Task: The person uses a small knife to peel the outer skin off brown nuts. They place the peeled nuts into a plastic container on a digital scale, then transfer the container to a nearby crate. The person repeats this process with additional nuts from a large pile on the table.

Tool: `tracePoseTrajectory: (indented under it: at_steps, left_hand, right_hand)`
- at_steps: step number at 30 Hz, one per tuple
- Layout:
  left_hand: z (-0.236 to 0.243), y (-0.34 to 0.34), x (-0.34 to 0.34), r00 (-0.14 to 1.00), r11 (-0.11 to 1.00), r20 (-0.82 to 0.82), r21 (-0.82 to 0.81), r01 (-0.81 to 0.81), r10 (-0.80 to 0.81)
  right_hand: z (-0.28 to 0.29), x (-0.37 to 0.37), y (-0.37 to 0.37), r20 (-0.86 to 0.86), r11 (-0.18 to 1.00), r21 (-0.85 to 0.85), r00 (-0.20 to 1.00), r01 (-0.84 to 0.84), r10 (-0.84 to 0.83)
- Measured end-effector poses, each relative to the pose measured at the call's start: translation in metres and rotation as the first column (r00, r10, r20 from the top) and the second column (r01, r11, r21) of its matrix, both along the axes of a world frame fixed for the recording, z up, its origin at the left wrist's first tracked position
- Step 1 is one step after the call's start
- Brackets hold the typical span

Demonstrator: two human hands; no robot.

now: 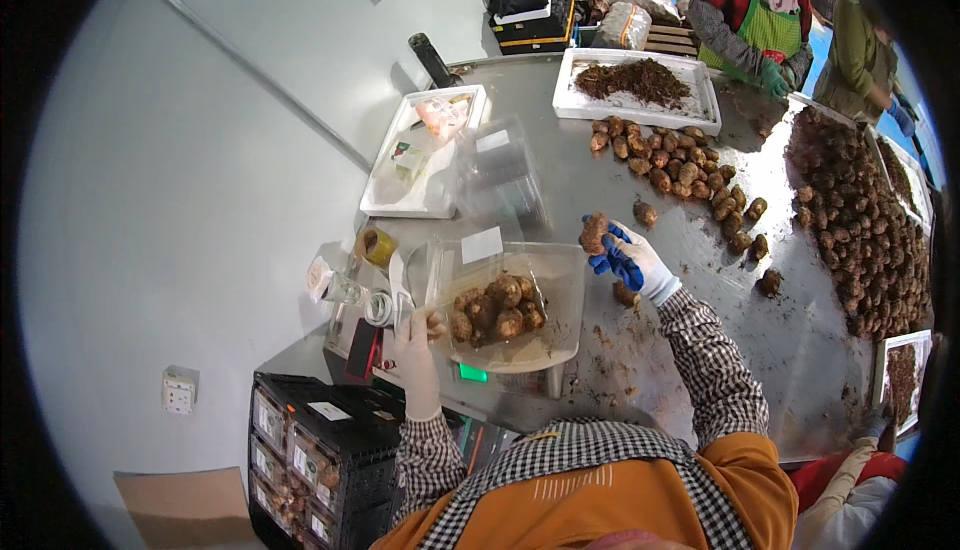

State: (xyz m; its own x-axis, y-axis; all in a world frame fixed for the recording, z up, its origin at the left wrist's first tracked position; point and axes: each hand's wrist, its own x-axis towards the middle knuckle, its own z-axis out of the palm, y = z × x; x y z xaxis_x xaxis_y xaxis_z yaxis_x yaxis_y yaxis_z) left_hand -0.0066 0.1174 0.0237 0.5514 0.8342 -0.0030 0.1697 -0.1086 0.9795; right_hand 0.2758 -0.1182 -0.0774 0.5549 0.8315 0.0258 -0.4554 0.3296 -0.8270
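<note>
A brown taro corm [594,234] is gripped in the fingers of my right hand [637,262], which wears a white glove with blue fingers. It is raised to the right of a clear plastic box [541,295] holding several taro corms [500,307]. The box sits in a pale shallow tray [566,315] on a scale, whose display [473,373] glows green. At the box's left edge is my left hand [415,355], in a pale glove with its fingers bent in; a brownish patch shows at the fingertips, and what they hold is unclear.
Loose taros [690,170] are spread beyond my right hand, with a large heap [865,235] at far right. A stack of clear boxes [505,180] and a white foam tray [375,195] stand at back left. Tape [376,246] lies left. Co-workers [755,20] stand across the table.
</note>
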Motion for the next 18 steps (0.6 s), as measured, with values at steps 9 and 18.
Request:
tracePoseTrajectory:
  at_steps: [9,18]
  left_hand:
    - [-0.01,0.011,-0.025,0.992,0.999,0.129,-0.037,0.001,0.004]
    - [0.005,-0.029,-0.02,0.954,0.822,0.048,0.521,0.23,-0.297]
  right_hand:
    - [0.052,-0.088,-0.01,0.299,0.997,-0.046,0.951,-0.07,0.08]
    - [0.092,-0.152,0.018,0.216,0.981,0.1,0.966,-0.168,0.144]
